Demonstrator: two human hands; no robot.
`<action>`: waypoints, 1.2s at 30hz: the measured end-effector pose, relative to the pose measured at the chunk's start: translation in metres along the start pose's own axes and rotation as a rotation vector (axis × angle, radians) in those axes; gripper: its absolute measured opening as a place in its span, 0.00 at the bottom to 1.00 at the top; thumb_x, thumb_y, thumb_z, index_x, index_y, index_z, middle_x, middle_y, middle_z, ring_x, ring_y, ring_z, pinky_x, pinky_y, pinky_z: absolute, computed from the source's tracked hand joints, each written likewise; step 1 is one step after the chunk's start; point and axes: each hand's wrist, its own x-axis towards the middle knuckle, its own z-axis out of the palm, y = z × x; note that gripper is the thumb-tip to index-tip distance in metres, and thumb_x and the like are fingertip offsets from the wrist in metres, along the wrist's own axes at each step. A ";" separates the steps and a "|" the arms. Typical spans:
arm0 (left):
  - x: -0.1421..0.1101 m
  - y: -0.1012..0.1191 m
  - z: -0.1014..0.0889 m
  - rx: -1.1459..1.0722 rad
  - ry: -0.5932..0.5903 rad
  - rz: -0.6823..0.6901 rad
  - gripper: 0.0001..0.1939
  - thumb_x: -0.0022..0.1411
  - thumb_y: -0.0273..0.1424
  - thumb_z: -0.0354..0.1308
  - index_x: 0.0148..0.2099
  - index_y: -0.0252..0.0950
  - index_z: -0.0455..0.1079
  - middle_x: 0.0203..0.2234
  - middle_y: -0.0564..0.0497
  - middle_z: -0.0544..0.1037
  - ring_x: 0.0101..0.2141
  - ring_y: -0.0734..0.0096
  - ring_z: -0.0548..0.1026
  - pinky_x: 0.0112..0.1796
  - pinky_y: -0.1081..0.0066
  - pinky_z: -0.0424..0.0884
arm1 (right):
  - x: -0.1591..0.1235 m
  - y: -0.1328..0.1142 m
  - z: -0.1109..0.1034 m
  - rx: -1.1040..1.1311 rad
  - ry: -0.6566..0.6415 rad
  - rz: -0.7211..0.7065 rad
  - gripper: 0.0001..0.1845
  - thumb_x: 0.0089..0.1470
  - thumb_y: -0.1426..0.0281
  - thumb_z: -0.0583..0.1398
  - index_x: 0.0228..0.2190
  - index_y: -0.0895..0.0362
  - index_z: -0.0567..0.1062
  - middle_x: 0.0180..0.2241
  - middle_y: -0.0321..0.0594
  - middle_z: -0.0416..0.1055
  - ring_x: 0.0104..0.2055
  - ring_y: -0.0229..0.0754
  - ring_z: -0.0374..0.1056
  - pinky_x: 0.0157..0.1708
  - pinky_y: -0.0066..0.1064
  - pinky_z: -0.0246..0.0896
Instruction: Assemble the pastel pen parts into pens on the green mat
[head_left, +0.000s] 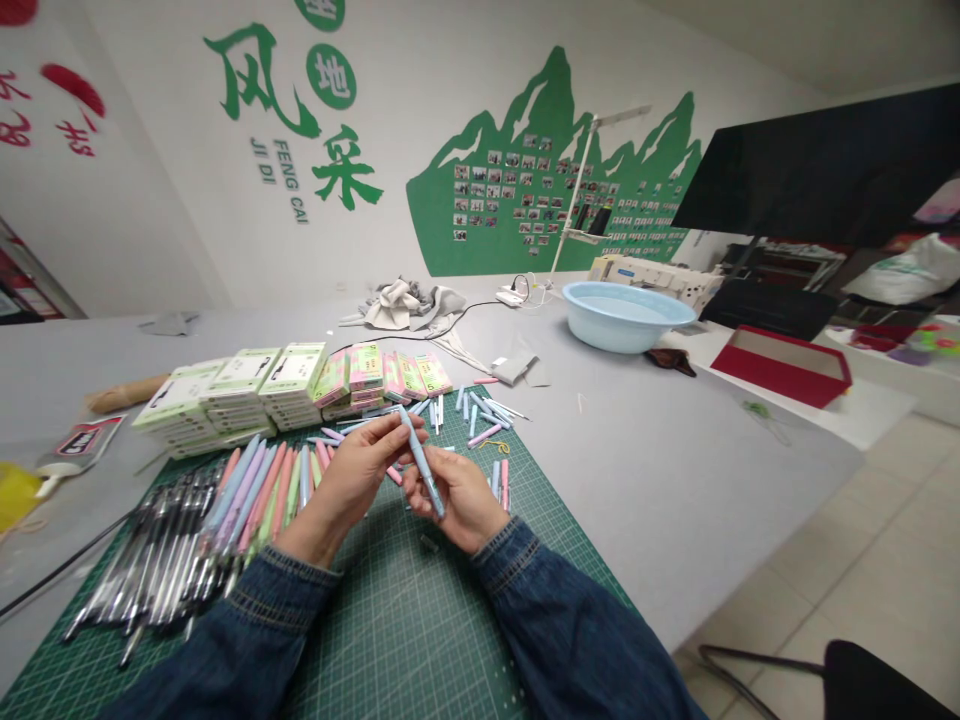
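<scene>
A light blue pen (421, 462) is held tilted between both hands, over the green cutting mat (420, 640). My left hand (346, 485) pinches its upper end with thumb and fingers. My right hand (459, 492) closes round its lower part. Left of my left hand lies a row of pastel pens (259, 490) in pink, blue, purple and green. Beside them is a pile of clear pens with black caps (161, 550). Loose blue pen parts (487, 410) are scattered beyond my hands, with thin white refills among them.
Stacked white-and-green boxes (240, 385) and pink-and-green boxes (366, 368) stand at the mat's far edge. Behind are grey cloth scraps (412, 302), a light blue basin (626, 325) and a sewing machine (660, 275). A red box (780, 365) sits to the right, a black chair (885, 680) lower right.
</scene>
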 end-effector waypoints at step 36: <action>0.002 -0.023 -0.023 -0.527 0.371 -0.071 0.05 0.59 0.22 0.56 0.35 0.30 0.73 0.30 0.49 0.78 0.30 0.76 0.76 0.31 0.77 0.74 | -0.007 -0.001 0.012 -0.156 -0.017 -0.230 0.15 0.53 0.64 0.61 0.40 0.59 0.73 0.26 0.40 0.73 0.27 0.38 0.70 0.30 0.32 0.70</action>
